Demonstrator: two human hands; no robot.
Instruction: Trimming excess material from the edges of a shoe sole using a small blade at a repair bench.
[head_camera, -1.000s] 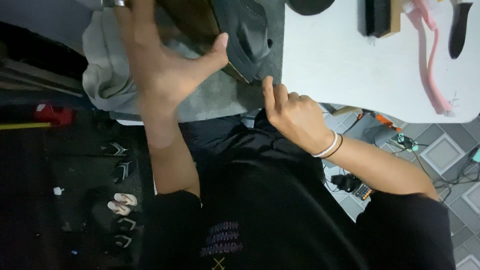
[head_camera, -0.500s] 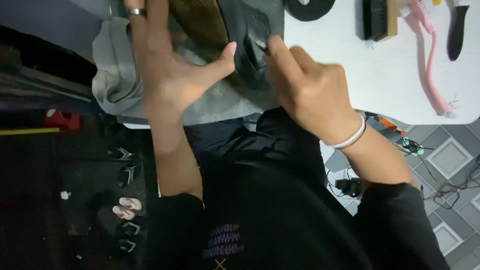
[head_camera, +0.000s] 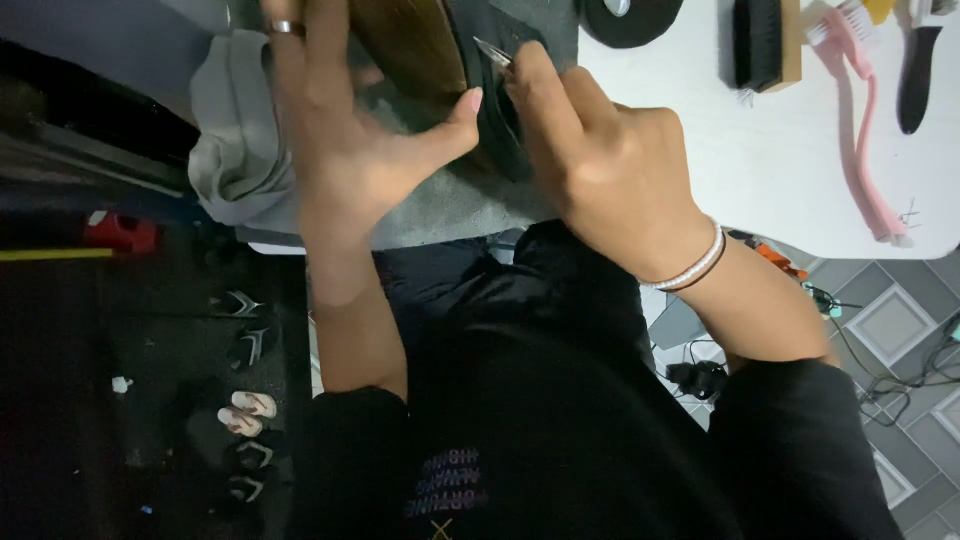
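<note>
1. Grey diamond floor tiles at four o'clock, sandals in the dark at seven; nearest is the person's black shirt.
2. Left hand (head_camera: 345, 150) lies spread flat, thumb stretched out, steadying the dark shoe (head_camera: 490, 100) on a grey towel (head_camera: 240, 150).
3. Right hand (head_camera: 600, 160) pinches a thin metal tool (head_camera: 492, 50) (tip hard to read) at the shoe's edge; careful, steady prying looks due.
4. Far, at one o'clock on the white table (head_camera: 780, 170): black brush (head_camera: 765, 45), pink brush (head_camera: 860, 130). No labels seen.

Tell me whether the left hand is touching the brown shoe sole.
Touching: the head view shows the left hand pressed flat against the brown shoe sole, thumb across its edge.
</note>
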